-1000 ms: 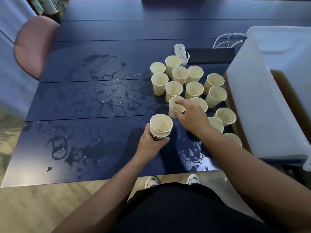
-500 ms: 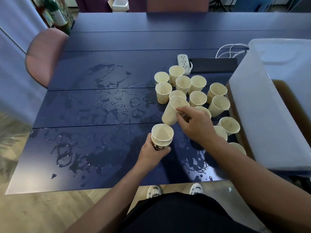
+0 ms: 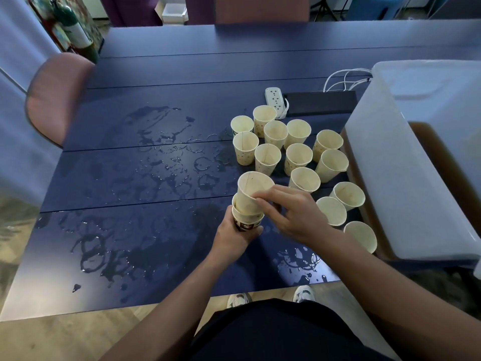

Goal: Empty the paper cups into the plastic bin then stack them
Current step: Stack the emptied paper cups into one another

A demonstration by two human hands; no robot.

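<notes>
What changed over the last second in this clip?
The right hand pinched a paper cup from the cluster, lifted it and brought it into the stack that the left hand holds. The left hand's grip, the loose cups and the plastic bin stayed put.

L hand [image 3: 235, 237] fingers curled, gripping low; R hand [image 3: 294, 217] above, fingers pinching; both forearms reach fwd.

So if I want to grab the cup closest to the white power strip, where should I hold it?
Hold that paper cup by its top rim, coming straight down from above. It stands upright with its mouth open, and other cups crowd against its near side, so fingers have little room around its wall. Pinching the rim looks easiest.
</notes>
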